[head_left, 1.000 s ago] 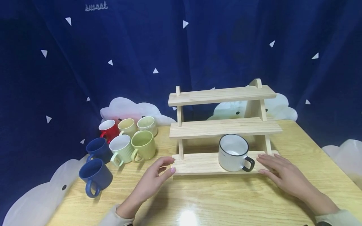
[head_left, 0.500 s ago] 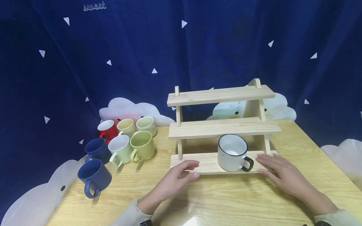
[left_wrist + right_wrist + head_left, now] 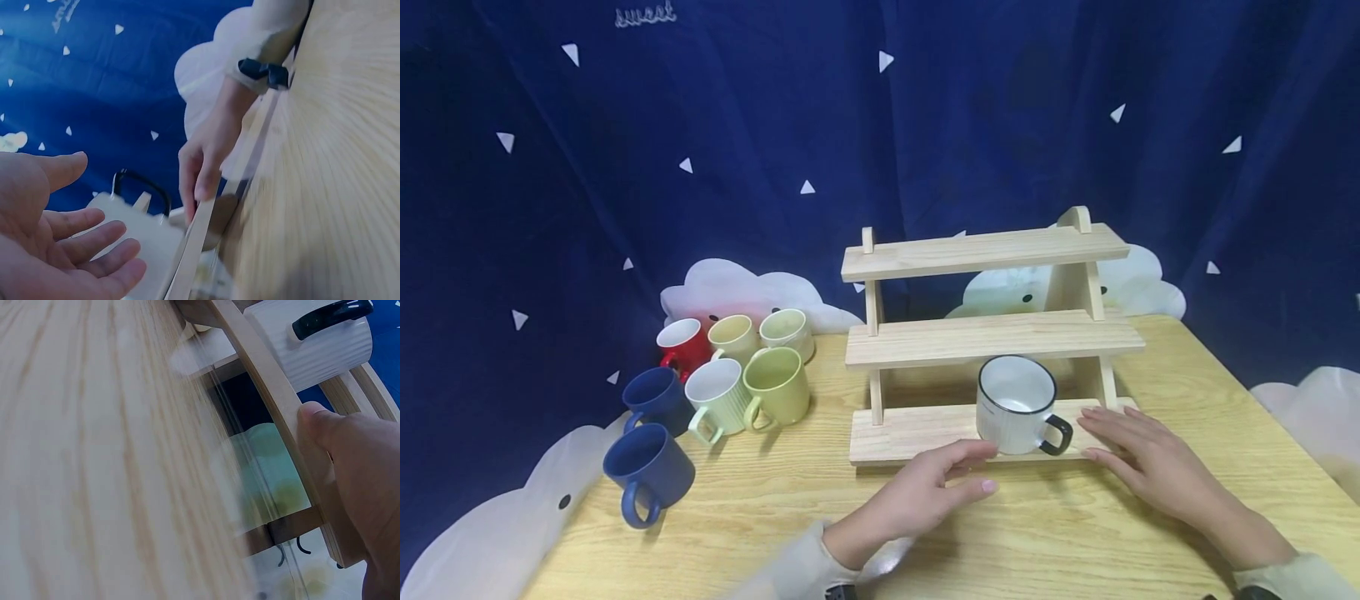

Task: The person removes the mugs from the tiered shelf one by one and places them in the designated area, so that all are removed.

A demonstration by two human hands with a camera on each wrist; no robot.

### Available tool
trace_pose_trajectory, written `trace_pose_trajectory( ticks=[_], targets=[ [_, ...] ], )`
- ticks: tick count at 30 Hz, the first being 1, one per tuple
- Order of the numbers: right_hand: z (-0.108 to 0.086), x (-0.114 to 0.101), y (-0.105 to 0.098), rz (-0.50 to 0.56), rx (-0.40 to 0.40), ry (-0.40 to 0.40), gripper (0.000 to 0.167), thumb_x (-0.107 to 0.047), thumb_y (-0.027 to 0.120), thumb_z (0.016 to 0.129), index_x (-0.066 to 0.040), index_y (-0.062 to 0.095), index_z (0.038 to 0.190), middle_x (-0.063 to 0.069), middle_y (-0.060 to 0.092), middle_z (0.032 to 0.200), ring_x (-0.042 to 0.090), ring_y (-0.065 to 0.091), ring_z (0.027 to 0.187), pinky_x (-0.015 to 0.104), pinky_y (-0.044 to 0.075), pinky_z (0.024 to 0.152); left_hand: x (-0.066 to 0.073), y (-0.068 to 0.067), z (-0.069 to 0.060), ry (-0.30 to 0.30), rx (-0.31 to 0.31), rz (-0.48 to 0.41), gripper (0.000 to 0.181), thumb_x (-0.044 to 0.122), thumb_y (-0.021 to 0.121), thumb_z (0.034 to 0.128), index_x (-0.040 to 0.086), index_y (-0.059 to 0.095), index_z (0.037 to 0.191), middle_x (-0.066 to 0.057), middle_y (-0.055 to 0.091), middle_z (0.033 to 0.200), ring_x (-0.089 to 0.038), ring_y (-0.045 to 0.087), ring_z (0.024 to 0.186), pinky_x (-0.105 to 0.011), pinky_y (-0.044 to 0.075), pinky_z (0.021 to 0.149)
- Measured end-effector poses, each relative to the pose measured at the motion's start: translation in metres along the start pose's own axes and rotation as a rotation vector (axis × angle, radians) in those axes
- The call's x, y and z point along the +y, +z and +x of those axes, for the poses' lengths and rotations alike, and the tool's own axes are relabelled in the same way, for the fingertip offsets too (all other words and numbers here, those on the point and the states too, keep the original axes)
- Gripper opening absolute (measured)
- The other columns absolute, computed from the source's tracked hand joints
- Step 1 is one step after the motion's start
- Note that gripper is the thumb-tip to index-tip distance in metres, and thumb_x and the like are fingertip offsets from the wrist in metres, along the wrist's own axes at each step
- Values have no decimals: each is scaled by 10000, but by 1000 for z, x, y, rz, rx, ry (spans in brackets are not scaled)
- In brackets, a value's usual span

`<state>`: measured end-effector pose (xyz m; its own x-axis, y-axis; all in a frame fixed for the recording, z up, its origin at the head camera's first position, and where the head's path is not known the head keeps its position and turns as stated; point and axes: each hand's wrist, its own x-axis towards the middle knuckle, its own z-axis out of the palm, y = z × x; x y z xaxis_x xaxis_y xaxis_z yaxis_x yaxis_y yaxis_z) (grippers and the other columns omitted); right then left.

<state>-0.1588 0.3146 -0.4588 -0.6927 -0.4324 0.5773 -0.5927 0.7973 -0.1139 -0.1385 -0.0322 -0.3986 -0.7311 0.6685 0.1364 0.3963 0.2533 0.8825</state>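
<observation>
A white mug with a black rim and black handle (image 3: pixel 1017 408) stands upright on the bottom shelf of a three-tier wooden rack (image 3: pixel 992 337), its handle to the right. My left hand (image 3: pixel 921 492), holding nothing, is in front of that shelf just left of the mug, fingers spread and pointing right. In the left wrist view my left hand (image 3: pixel 69 237) has its palm facing the mug (image 3: pixel 140 247). My right hand (image 3: pixel 1161 462) rests on the right end of the bottom shelf; its thumb lies at the front edge in the right wrist view, where the hand (image 3: pixel 369 469) is below the mug (image 3: pixel 312 344).
Several mugs stand together at the left of the wooden table (image 3: pixel 760 533): a red one (image 3: pixel 696 354), two blue ones (image 3: pixel 662 475), a ribbed pale green one (image 3: pixel 726 400), a yellow-green one (image 3: pixel 786 396) and two pale ones behind. A dark blue curtain (image 3: pixel 775 100) hangs behind.
My left hand has moved right, from the left end of the bottom shelf to beside the white mug. My right hand has stayed on the shelf's right end.
</observation>
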Motion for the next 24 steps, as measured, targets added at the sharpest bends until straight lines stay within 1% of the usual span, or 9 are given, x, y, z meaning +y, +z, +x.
trace_pose_trajectory(
  ticks=[4, 7, 9, 13, 17, 21, 24],
  targets=[
    [-1, 0, 0, 2, -5, 1, 492, -256, 788, 817, -108, 657, 1268, 83, 628, 1294, 169, 522, 1258, 300, 188, 1168, 4, 12, 10, 11, -29, -31, 471, 301, 572, 1002, 67, 507, 1405, 8, 519, 1420, -89, 468, 1286, -230, 386, 1046],
    [-1, 0, 1, 0, -9, 2, 487, -257, 783, 822, -110, 656, 1269, 84, 626, 1296, 166, 513, 1269, 296, 183, 1169, 8, 19, 17, 10, -31, -40, 482, 310, 581, 997, 83, 503, 1415, 32, 511, 1425, -97, 491, 1263, -217, 402, 1025],
    [-1, 1, 1, 4, -9, 4, 486, -254, 783, 823, -107, 656, 1269, 87, 624, 1299, 163, 506, 1276, 294, 178, 1170, 11, 22, 21, 0, -27, -51, 493, 321, 587, 992, 103, 497, 1425, 50, 503, 1429, -102, 508, 1243, -216, 418, 1007],
    [0, 1, 1, 12, -9, 6, 485, -249, 786, 820, -105, 658, 1266, 87, 623, 1301, 142, 490, 1290, 288, 176, 1169, 14, 27, 29, -29, -20, -80, 514, 340, 594, 986, 134, 480, 1443, 68, 490, 1436, -119, 530, 1225, -215, 442, 974],
    [-1, 1, 1, 19, -5, 9, 485, -243, 791, 814, -107, 661, 1261, 87, 626, 1296, 124, 477, 1298, 290, 179, 1169, 14, 29, 37, -43, -13, -92, 522, 357, 594, 983, 131, 482, 1439, 63, 502, 1426, -115, 531, 1225, -214, 447, 964],
    [-1, 0, 0, 19, -1, 12, 489, -244, 793, 811, -117, 660, 1263, 85, 625, 1298, 96, 457, 1310, 297, 186, 1168, 14, 31, 44, -45, -3, -95, 507, 372, 595, 980, 135, 507, 1420, 74, 529, 1398, -92, 525, 1223, -210, 443, 961],
    [-1, 0, 0, 18, -4, 11, 491, -250, 793, 811, -124, 660, 1266, 80, 624, 1301, 71, 443, 1314, 292, 187, 1167, 14, 34, 50, -38, -9, -95, 495, 364, 598, 980, 133, 519, 1410, 73, 540, 1385, -72, 509, 1233, -214, 432, 974]
  ],
)
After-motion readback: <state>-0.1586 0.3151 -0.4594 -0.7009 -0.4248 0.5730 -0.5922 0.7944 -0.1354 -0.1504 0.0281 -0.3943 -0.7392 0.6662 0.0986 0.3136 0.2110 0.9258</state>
